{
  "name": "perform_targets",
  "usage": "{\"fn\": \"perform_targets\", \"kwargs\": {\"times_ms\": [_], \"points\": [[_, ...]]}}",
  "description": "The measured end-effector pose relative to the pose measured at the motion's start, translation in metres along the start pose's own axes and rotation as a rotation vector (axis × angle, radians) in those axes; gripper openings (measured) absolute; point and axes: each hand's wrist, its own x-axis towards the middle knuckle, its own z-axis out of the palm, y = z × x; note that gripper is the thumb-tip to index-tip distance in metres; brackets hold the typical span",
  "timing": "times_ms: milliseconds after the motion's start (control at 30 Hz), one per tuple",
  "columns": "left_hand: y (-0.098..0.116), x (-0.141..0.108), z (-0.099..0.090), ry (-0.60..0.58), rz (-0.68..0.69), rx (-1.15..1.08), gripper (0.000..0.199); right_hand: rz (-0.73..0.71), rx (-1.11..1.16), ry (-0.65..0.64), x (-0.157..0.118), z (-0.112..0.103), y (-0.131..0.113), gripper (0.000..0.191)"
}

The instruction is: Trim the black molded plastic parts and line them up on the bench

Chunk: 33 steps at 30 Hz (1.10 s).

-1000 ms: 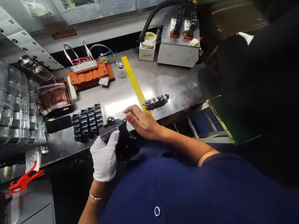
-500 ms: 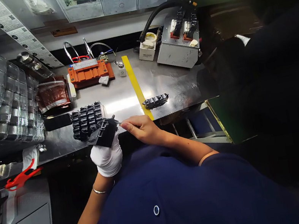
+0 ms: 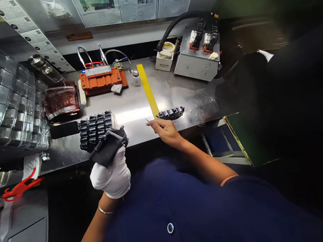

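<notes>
We've got the black part (image 3: 108,148) in our L hand (image 3: 113,178), gloved, fingers closed round its near side, held up over the near edge of the surface (image 3: 136,131). Its long axis runs approx. near left to far right, so the far-right end points roughly twd our R hand (image 3: 169,134), w/ a clear gap btwn. R hand is bare, thumb & fingertips pinching a thin pointed piece (image 3: 147,120); too small to ID. Loose black strip (image 3: 171,113) lies just beyond R hand, much nearer to it than to L; can't tell if they touch. Black rows (image 3: 95,128) sit just past the held part, on the left. Vs. 0.5 s ago: R hand was right at the part's end, now it's off to the right, by the strip; held part now shows more of its flat face.
</notes>
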Motion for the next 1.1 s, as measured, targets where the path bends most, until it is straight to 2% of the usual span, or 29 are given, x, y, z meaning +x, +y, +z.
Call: {"fn": "perform_targets", "kwargs": {"times_ms": [67,200,300,333,400,467,567,700,767,867,933,967,1033,1100], "points": [[0.009,0.004,0.006,0.057,-0.125,-0.09,0.033,-0.079,0.054,-0.125,0.0,-0.002,0.001,0.054],[0.011,0.015,0.013,0.013,-0.353,-0.285,0.037,-0.123,0.059,-0.469,-0.001,0.012,0.002,0.071],[-0.001,0.021,0.007,-0.094,-0.534,-0.459,0.04,-0.047,0.106,-0.707,-0.002,0.033,0.014,0.056],[-0.008,0.023,0.002,-0.137,-0.6,-0.537,0.039,0.006,0.108,-0.714,0.0,0.04,0.021,0.052],[-0.022,0.024,-0.011,-0.192,-0.744,-0.675,0.037,0.124,-0.026,-0.569,0.01,0.054,0.035,0.045],[-0.038,0.021,-0.03,-0.115,-0.915,-0.702,0.032,0.206,-0.198,-0.378,0.027,0.065,0.05,0.037],[-0.06,0.012,-0.062,-0.016,-0.994,-0.628,0.021,0.257,-0.333,-0.269,0.058,0.079,0.065,0.032],[-0.075,0.002,-0.091,0.066,-1.049,-0.562,0.019,0.343,-0.482,-0.266,0.084,0.108,0.068,0.023],[-0.077,0.001,-0.097,0.098,-1.04,-0.531,0.019,0.378,-0.537,-0.294,0.09,0.129,0.062,0.021],[-0.078,0.003,-0.096,0.081,-1.026,-0.513,0.02,0.38,-0.583,-0.375,0.099,0.152,0.05,0.031],[-0.079,0.004,-0.092,0.064,-1.033,-0.506,0.019,0.345,-0.6,-0.421,0.106,0.149,0.045,0.033],[-0.08,0.004,-0.09,0.053,-1.042,-0.501,0.017,0.324,-0.61,-0.43,0.11,0.14,0.043,0.034],[-0.083,0.004,-0.083,0.03,-1.061,-0.484,0.015,0.274,-0.636,-0.413,0.114,0.107,0.041,0.034],[-0.085,0.002,-0.074,0.01,-1.087,-0.471,0.016,0.213,-0.656,-0.36,0.113,0.059,0.04,0.035]]}}
